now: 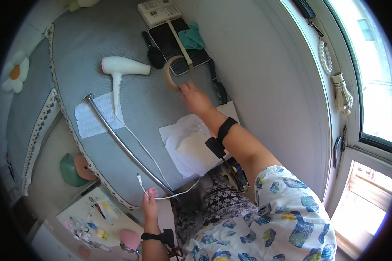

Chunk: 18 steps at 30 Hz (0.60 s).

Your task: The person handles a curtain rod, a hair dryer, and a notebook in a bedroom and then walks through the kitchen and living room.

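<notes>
My left hand (150,200) grips the white power cord near its two-pin plug (139,178), at the front edge of the bed-like surface. The cord (150,153) runs up to a white hair dryer (125,67) lying on its side on grey fabric. Farther out, my right hand (196,99) has its fingers on the lower rim of a tan tape roll (168,76). The roll's upper part overlaps the corner of a black tray-like panel (165,36). A curved chrome tube (117,140) lies beside the dryer, across a printed sheet (85,119).
A black hairbrush (155,57), a black comb-like brush (219,88), a teal cloth (192,36), a pale stick (179,42) and white boxes (160,13) lie along the wall. White papers and plastic (191,146) sit under my right forearm. A cluttered white table (111,233) stands lower left.
</notes>
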Each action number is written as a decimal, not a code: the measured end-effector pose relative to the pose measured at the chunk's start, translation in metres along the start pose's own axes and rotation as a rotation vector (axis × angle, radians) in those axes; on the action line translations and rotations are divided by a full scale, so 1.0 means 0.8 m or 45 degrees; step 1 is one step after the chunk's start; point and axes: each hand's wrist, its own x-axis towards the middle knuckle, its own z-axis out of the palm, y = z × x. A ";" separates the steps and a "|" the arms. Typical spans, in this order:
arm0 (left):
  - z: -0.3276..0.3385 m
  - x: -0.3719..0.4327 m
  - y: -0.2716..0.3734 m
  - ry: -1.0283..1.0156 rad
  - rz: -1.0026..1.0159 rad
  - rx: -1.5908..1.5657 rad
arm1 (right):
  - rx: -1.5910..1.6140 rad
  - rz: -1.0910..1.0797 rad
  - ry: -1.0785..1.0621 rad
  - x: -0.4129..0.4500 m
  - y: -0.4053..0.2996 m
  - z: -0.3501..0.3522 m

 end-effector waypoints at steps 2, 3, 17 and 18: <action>0.011 -0.004 0.014 -0.094 0.018 0.068 | 0.088 -0.052 0.091 0.034 0.017 -0.009; 0.014 -0.005 0.019 -0.085 0.025 0.075 | -0.085 0.101 0.147 0.038 0.038 -0.009; -0.005 0.015 0.010 -0.106 -0.126 0.156 | -0.192 0.448 0.262 0.010 0.117 -0.010; -0.007 0.016 0.011 -0.114 -0.123 0.154 | -0.176 0.372 0.349 0.038 0.112 -0.019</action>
